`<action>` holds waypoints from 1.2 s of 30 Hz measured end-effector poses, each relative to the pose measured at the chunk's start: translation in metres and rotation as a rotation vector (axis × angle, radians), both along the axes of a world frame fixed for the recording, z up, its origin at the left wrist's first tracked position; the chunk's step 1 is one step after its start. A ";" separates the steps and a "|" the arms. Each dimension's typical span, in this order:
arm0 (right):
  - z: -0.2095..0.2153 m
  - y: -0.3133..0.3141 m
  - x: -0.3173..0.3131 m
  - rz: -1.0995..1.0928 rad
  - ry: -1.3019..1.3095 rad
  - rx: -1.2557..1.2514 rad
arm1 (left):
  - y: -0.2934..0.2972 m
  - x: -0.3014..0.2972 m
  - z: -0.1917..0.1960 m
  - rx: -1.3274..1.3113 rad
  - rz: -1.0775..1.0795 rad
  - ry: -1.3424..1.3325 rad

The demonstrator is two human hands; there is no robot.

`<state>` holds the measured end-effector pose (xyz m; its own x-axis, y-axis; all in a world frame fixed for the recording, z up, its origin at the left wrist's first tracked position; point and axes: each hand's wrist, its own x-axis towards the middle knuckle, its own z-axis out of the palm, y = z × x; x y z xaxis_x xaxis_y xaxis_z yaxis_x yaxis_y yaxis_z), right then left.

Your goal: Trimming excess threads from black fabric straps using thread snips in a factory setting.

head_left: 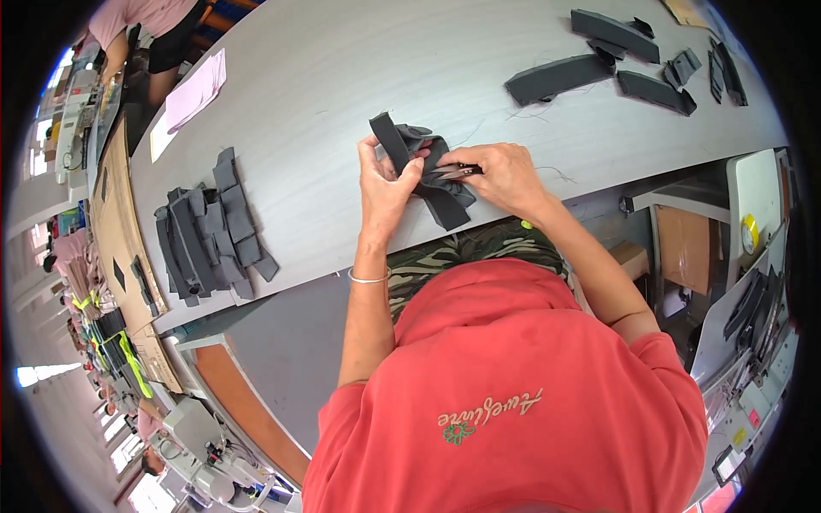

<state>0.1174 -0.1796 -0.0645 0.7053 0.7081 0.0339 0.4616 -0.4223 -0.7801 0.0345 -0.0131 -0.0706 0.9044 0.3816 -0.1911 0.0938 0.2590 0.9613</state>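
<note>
One dark grey fabric piece [446, 208] sits over the near side of the table [299, 103], your left hand [386, 184] clamped on it between thumb and fingers, your right hand [506, 178] closed around small snips [463, 171]. It looks light, soft, hardly slippery; pinch the stiffer-looking flat band [389, 141], fingertips clear of the blades.

Bright, even light covered the table [295, 94]; windows [127, 453] glared white at lower left; fisheye distortion bowed straight edges; corners went black.
</note>
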 end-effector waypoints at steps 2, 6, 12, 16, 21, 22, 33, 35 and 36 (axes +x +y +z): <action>0.000 0.003 0.001 -0.003 -0.047 -0.055 | 0.001 0.001 0.001 -0.005 -0.005 0.004; -0.001 0.000 0.006 -0.002 -0.002 -0.117 | 0.000 0.002 0.001 0.000 -0.020 0.004; 0.003 -0.017 0.016 -0.095 0.171 0.043 | -0.004 0.003 0.001 0.069 0.020 0.021; 0.002 -0.026 0.019 -0.011 -0.088 0.054 | -0.008 0.005 -0.003 0.134 0.042 0.005; -0.008 -0.021 0.023 0.120 -0.230 0.029 | -0.008 0.004 -0.006 0.139 0.052 -0.024; -0.010 -0.020 0.025 0.156 -0.279 0.042 | -0.008 0.004 -0.007 0.147 0.049 -0.036; -0.005 -0.010 0.043 0.372 -0.480 -0.015 | -0.007 0.004 -0.008 0.154 0.047 -0.045; -0.007 -0.011 0.043 0.366 -0.480 -0.001 | -0.008 0.003 -0.006 0.153 0.040 -0.046; -0.007 -0.012 0.043 0.365 -0.479 0.002 | -0.008 0.003 -0.006 0.141 0.045 -0.047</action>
<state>0.1600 -0.1913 -0.0718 0.3224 0.9013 0.2894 0.8768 -0.1690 -0.4502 0.0376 -0.0210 -0.0761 0.8925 0.4418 -0.0903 0.0388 0.1244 0.9915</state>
